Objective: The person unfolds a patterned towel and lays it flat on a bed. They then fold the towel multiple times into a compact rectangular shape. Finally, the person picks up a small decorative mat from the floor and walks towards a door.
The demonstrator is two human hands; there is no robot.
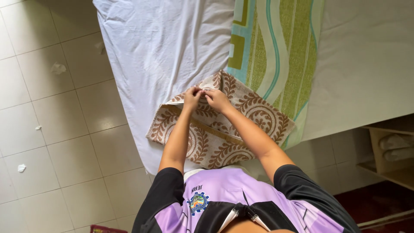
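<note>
1. A brown and cream towel with a leaf pattern (224,133) lies on the near edge of a bed, right in front of the person.
2. The left hand (192,97) is closed and pinches a fold of the towel near its top.
3. The right hand (217,100) is closed too and pinches the same fold, just beside the left hand. The two hands touch.
4. The towel rests partly on a white bed sheet (164,47) and partly on a green and blue blanket with wavy lines (280,47).
5. The person wears a purple and black shirt (224,198).
6. The pale tiled floor (51,129) to the left has small white scraps of paper (58,67) on it.
7. A wooden shelf (390,151) stands at the right, with pale rolled things inside.
</note>
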